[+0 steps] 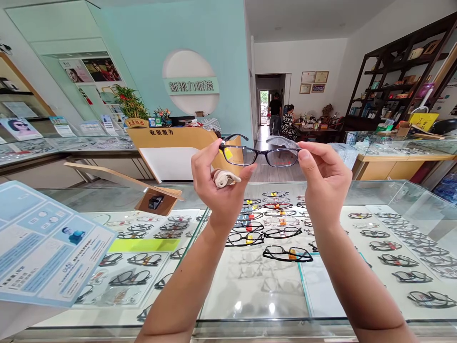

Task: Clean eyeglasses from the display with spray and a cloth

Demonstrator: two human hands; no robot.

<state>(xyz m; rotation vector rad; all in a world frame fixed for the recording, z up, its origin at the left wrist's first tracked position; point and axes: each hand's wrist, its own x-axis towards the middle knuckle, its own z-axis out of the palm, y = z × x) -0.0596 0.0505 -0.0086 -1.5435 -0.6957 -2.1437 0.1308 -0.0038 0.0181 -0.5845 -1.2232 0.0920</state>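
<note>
A pair of dark-framed eyeglasses (262, 153) is held up in front of me, lenses facing me, with a yellow sticker on the left lens. My left hand (221, 178) pinches the left end of the frame and also keeps a rolled pale cloth (225, 177) in its palm. At the right end, my right hand (323, 174) grips the frame between thumb and forefinger. Below the hands, another pair of black eyeglasses (287, 254) with an orange sticker lies at the glass display case (228, 300), near several rows of similar frames.
A blue printed leaflet (46, 247) stands at the left front. Behind it are a tilted mirror (123, 178) on a wooden base and a wooden-topped service counter (171, 143). Two people (274, 114) are near the far doorway. A dark shelf unit (396, 81) stands at the right.
</note>
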